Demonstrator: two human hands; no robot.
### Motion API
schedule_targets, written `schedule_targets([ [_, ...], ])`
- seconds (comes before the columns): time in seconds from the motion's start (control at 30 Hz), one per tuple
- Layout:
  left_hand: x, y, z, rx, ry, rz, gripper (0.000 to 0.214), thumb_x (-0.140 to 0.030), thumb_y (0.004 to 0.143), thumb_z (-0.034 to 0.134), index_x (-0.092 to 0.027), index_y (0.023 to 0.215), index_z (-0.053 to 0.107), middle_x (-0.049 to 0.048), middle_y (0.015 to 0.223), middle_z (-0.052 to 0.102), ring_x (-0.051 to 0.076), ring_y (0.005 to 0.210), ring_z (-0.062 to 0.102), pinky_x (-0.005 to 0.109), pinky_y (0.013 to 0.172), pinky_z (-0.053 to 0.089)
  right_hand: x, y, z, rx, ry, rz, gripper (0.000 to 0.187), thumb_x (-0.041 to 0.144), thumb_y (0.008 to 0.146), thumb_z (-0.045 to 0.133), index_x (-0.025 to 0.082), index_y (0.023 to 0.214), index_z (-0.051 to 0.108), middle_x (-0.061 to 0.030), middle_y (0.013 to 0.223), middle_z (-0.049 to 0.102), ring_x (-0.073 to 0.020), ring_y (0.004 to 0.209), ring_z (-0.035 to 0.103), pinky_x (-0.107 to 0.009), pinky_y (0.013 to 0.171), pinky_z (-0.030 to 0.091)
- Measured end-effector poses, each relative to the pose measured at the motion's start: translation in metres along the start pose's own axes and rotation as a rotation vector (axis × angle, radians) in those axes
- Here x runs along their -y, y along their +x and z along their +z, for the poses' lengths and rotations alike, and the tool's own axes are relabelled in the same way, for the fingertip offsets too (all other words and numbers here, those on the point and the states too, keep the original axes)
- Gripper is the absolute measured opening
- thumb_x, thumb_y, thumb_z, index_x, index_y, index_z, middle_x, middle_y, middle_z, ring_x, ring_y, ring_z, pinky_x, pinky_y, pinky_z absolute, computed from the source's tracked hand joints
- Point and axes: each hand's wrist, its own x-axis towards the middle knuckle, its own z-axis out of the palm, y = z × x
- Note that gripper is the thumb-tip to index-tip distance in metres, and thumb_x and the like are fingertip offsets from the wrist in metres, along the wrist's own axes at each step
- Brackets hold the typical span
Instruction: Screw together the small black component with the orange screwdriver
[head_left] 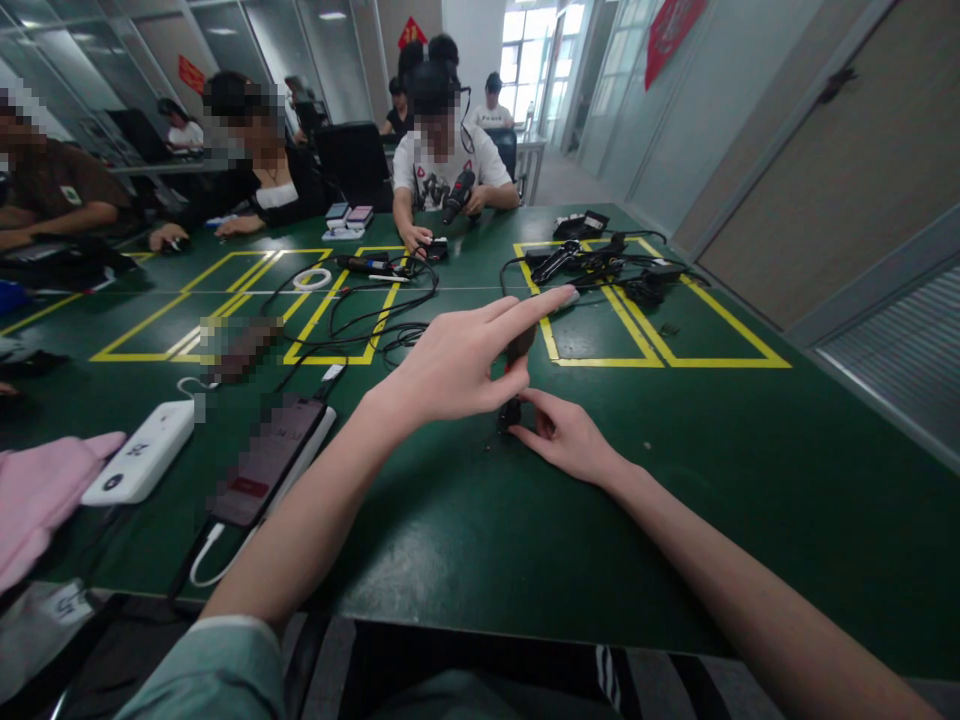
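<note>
My left hand (465, 365) reaches over the middle of the table, its index finger stretched out and its thumb bent in. The hand is closed around a dark, rounded tool-like thing (520, 346) with a bit of red below it; my fingers hide most of its shape. Just beneath, the fingertips of my right hand (570, 435) pinch a small black part (510, 413) close to the table top. Whether that part is joined to the dark thing above, I cannot tell.
Black cables and clamps (592, 262) lie in a heap beyond my hands. On the left are a phone (270, 460), a white power bank (142, 455) and a pink cloth (45, 490). Across the green table (675, 560) a person holds a power drill (459, 195).
</note>
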Motion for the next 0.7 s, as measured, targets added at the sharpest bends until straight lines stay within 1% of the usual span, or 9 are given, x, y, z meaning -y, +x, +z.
schedule_targets([
  [0.13, 0.0009, 0.0001, 0.0017, -0.006, 0.016, 0.001, 0.063, -0.023, 0.097, 0.050, -0.023, 0.160, 0.042, 0.0060, 0.108, 0.070, 0.017, 0.089, 0.066, 0.027, 0.080, 0.050, 0.0015, 0.0006, -0.0020, 0.016, 0.005, 0.015, 0.045, 0.024, 0.091, 0.066, 0.020, 0.135, 0.061, 0.0005, 0.079, 0.071, -0.0155, 0.053, 0.059, -0.031, 0.058, 0.049],
  [0.23, 0.0004, 0.0000, 0.0012, 0.003, 0.036, -0.003, 0.064, -0.023, 0.096, 0.051, -0.023, 0.160, 0.043, 0.0059, 0.108, 0.069, 0.018, 0.090, 0.067, 0.027, 0.080, 0.051, 0.0020, 0.0008, -0.0027, 0.018, 0.000, 0.020, 0.043, 0.025, 0.091, 0.066, 0.020, 0.133, 0.062, 0.0008, 0.077, 0.070, -0.0160, 0.054, 0.059, -0.030, 0.057, 0.048],
  [0.4, -0.0006, -0.0002, 0.0001, 0.001, 0.024, 0.001, 0.067, -0.022, 0.096, 0.048, -0.024, 0.162, 0.039, 0.0046, 0.105, 0.069, 0.017, 0.086, 0.066, 0.028, 0.081, 0.052, 0.0006, 0.0005, -0.0020, 0.015, -0.008, 0.020, 0.039, 0.026, 0.091, 0.066, 0.019, 0.130, 0.064, 0.0033, 0.068, 0.064, -0.0157, 0.053, 0.057, -0.029, 0.057, 0.046],
  [0.5, 0.0005, -0.0002, 0.0016, -0.004, 0.017, 0.001, 0.065, -0.024, 0.098, 0.049, -0.023, 0.162, 0.040, 0.0063, 0.111, 0.071, 0.017, 0.087, 0.067, 0.028, 0.080, 0.051, -0.0004, 0.0002, -0.0012, 0.006, -0.008, 0.015, 0.043, 0.025, 0.091, 0.066, 0.018, 0.133, 0.064, 0.0044, 0.066, 0.061, -0.0156, 0.052, 0.056, -0.029, 0.057, 0.046],
  [0.6, 0.0013, -0.0001, 0.0029, -0.011, 0.013, 0.007, 0.061, -0.027, 0.100, 0.051, -0.023, 0.160, 0.043, 0.0078, 0.117, 0.072, 0.018, 0.090, 0.068, 0.028, 0.079, 0.051, -0.0004, 0.0004, -0.0010, 0.001, -0.005, 0.011, 0.045, 0.024, 0.090, 0.066, 0.019, 0.135, 0.063, 0.0034, 0.068, 0.063, -0.0155, 0.053, 0.056, -0.029, 0.058, 0.046],
  [0.7, 0.0005, -0.0002, 0.0023, -0.017, 0.008, 0.006, 0.059, -0.028, 0.101, 0.048, -0.022, 0.159, 0.044, 0.0082, 0.117, 0.072, 0.018, 0.092, 0.069, 0.028, 0.080, 0.052, 0.0005, 0.0007, -0.0017, 0.007, -0.002, 0.015, 0.043, 0.025, 0.091, 0.066, 0.020, 0.133, 0.064, 0.0020, 0.072, 0.066, -0.0152, 0.053, 0.057, -0.030, 0.057, 0.046],
])
